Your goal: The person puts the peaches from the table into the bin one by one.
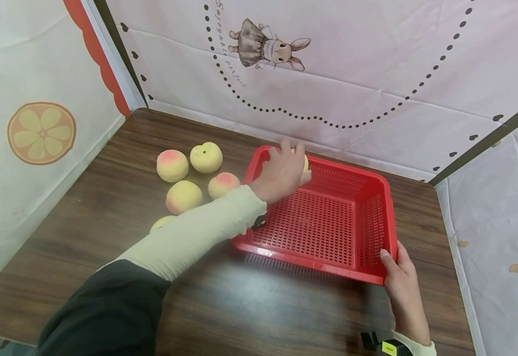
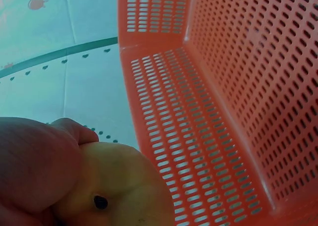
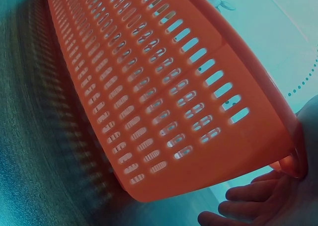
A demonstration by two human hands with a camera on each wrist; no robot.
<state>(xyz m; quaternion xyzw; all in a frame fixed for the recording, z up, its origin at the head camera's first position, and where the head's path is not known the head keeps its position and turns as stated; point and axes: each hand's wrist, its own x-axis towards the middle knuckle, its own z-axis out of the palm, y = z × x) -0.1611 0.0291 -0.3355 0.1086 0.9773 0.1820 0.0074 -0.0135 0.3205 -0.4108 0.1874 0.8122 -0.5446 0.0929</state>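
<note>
My left hand (image 1: 281,174) grips a yellow peach (image 1: 306,163) over the far left part of a red perforated plastic basket (image 1: 314,227). Up close in the left wrist view, the peach (image 2: 126,186) shows a dark stem hollow, with the basket's slotted wall (image 2: 174,116) beside it. At the basket's near right corner, my right hand (image 1: 402,284) holds the rim, thumb on top and the other fingers outside and below. The right wrist view has those fingers (image 3: 248,206) under the rim, near the basket's slotted outer side (image 3: 149,102).
Left of the basket, several yellow-pink peaches lie on the wooden table (image 1: 120,222): one peach (image 1: 172,166), another peach (image 1: 206,158), a third peach (image 1: 184,197), and more partly behind my left sleeve (image 1: 196,232). Printed cloth walls (image 1: 343,64) border the table.
</note>
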